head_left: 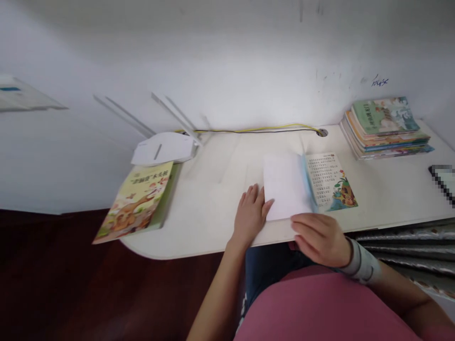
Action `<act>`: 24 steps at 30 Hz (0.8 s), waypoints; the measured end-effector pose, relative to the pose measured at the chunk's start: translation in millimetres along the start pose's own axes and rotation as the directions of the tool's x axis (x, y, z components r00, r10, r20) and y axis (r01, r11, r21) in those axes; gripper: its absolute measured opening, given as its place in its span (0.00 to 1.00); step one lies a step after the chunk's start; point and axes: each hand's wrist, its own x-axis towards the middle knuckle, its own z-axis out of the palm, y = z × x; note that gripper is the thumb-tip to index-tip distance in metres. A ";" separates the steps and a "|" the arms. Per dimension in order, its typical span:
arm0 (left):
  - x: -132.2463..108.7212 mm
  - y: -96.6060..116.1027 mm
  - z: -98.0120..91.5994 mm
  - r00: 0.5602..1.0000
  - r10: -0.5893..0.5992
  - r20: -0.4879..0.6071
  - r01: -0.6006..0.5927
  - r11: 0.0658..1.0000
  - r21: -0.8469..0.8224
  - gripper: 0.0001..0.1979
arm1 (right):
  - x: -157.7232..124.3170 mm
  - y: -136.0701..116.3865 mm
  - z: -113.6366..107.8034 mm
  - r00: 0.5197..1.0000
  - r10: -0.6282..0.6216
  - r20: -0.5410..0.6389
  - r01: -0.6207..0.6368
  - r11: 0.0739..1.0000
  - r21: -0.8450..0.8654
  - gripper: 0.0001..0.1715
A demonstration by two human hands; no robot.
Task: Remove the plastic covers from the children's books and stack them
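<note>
An open book (330, 182) lies on the white desk in front of me, its right page showing text and a coloured drawing. A blank white page (284, 189) is on its left side, and a bluish page between them is blurred by motion. My left hand (250, 210) rests on the desk at the book's left edge, fingers apart, the thumb touching the white page. My right hand (318, 237) is at the book's lower edge, thumb and fingers closed on the bottom of a page.
On the left, a yellow-green book (137, 201) overhangs the desk (202, 213) edge beside a white router (165, 149) with antennas. A stack of books (387, 125) stands at the back right. Cables (256, 129) run along the wall; a pixelated dark-edged object (444, 180) lies far right.
</note>
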 end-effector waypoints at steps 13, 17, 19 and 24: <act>-1.6 -3.6 4.9 0.999 0.012 -0.031 -0.013 1.000 -0.027 0.28 | -17.3 55.4 37.8 0.791 0.395 0.468 -0.170 0.876 -0.452 0.31; -0.8 0.0 3.1 0.999 0.009 -0.034 -0.010 1.000 -0.007 0.25 | 6.4 48.6 37.4 0.796 0.387 0.465 -0.158 0.875 -0.458 0.30; -0.7 1.2 1.5 1.000 0.019 -0.023 -0.018 1.000 0.007 0.24 | 22.7 46.1 45.9 0.821 0.290 0.493 -0.078 0.911 -0.406 0.30; -0.1 1.0 1.3 1.000 0.009 0.004 -0.009 1.000 -0.025 0.23 | 45.2 48.8 74.9 0.782 0.037 0.623 0.103 0.977 -0.188 0.42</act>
